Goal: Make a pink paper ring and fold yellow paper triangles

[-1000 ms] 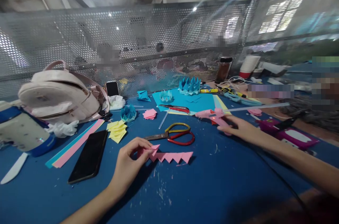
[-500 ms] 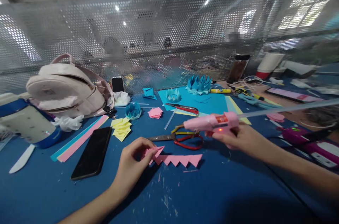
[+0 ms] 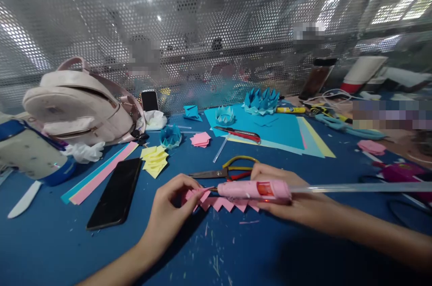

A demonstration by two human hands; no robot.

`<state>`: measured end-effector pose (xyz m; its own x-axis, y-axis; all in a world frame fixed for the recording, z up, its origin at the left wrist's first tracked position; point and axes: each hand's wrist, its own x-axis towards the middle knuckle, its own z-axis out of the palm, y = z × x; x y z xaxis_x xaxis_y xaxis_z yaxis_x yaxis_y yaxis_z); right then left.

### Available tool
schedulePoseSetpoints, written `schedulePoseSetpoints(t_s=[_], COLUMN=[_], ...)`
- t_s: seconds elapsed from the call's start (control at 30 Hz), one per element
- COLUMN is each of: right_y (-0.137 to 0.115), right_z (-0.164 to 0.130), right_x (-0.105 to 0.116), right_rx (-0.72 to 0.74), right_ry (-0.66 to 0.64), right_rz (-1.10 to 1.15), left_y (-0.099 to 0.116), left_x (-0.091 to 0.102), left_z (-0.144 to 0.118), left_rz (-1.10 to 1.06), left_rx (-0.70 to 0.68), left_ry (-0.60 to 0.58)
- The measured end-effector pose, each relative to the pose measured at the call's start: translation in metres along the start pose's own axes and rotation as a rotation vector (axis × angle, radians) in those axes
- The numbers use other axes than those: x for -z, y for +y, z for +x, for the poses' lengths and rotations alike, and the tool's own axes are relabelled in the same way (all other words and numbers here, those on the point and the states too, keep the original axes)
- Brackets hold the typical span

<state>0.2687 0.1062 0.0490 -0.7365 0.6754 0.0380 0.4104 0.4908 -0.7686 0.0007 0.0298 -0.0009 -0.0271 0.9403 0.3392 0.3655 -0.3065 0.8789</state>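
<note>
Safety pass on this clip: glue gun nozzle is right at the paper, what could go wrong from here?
1. The left hand pinches the pink zigzag paper right where the nozzle of the pink glue gun points; hot glue could likely burn those fingers.
2. The long glue stick juts far out behind the right hand and could snag the clutter there.
3. The scissors lie just behind both hands, easy to bump.

A blue table [image 3: 286, 250] carries scissors [image 3: 224, 171], a black phone [image 3: 116, 193], paper strips [image 3: 101, 172] and a backpack [image 3: 79, 106].

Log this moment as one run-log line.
left hand: pinches pink zigzag paper | right hand: holds pink glue gun, nozzle at paper | scissors behind
</note>
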Motion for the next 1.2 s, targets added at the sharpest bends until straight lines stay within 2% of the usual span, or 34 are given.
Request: schedulePoseSetpoints(t_s=[0.17, 0.6, 0.87, 1.07, 1.2], right_y=[0.0019, -0.0014, 0.0004, 0.0023, 0.0034], right_z=[-0.0006, -0.0052, -0.0082, -0.0067, -0.0076], right_x=[-0.0036, -0.004, -0.0071, -0.002, -0.0029], right_rx=[-0.047, 0.026, 0.05, 0.076, 0.061], right_ry=[-0.027, -0.037, 0.034, -0.009, 0.013], right_rz=[-0.022, -0.122, -0.153, -0.176, -0.158], left_y=[0.0014, 0.0051, 0.0034, 0.0031, 0.0023], left_x=[0.0006, 0.0017, 0.0013, 0.0016, 0.0016], left_z=[0.0005, 0.0009, 0.0008, 0.0009, 0.0003], left_rz=[-0.021, -0.053, -0.066, -0.066, -0.062], left_rx=[0.017, 0.034, 0.05, 0.061, 0.063], left_ry=[-0.019, -0.022, -0.027, -0.02, -0.017])
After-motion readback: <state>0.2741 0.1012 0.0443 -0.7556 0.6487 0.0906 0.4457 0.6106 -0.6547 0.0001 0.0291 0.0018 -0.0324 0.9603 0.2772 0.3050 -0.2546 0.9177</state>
